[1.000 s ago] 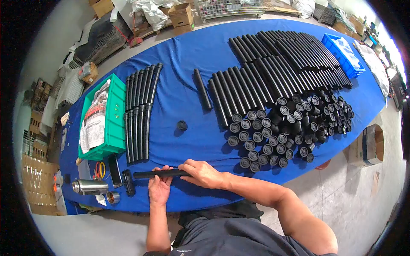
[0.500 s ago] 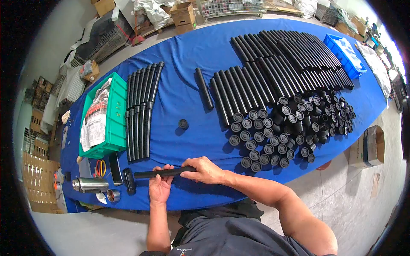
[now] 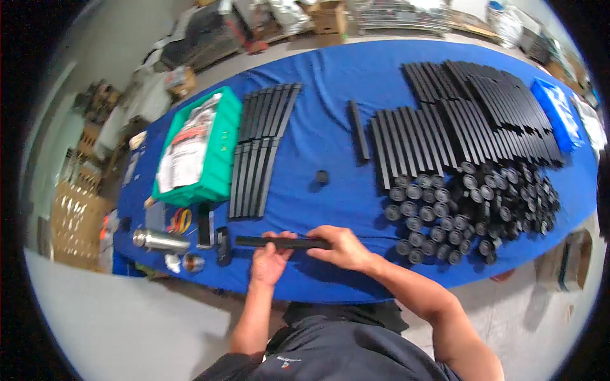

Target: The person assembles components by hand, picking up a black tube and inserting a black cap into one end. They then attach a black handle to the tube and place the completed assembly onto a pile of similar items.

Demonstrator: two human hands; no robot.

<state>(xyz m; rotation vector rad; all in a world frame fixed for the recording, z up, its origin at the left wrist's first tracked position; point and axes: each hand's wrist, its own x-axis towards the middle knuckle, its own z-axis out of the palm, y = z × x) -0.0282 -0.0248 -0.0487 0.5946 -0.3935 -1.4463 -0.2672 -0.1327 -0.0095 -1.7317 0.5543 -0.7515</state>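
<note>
A black tube (image 3: 253, 241) lies level across both hands near the front edge of the blue-covered table. My left hand (image 3: 270, 265) is closed around its middle from below, palm turned up. My right hand (image 3: 345, 249) grips the tube's right end, and its fingers hide that end. Just left of the tube stands a small black tool or block (image 3: 223, 246), blurred. Beyond my hands, a single black cap (image 3: 322, 177) sits on the cloth, and one loose black tube (image 3: 359, 130) lies farther back.
Rows of black tubes (image 3: 406, 143) and a heap of round black caps (image 3: 438, 216) fill the right side. On the left are a green crate (image 3: 216, 143) with newspaper, more tubes (image 3: 254, 178), a steel flask (image 3: 162, 240), scissors (image 3: 183, 219) and a phone-like slab (image 3: 206, 225). A blue bin (image 3: 545, 95) stands far right.
My view has turned, so the whole scene sits farther right and is blurred. Both hands keep hold of the same tube, with little change in their grip.
</note>
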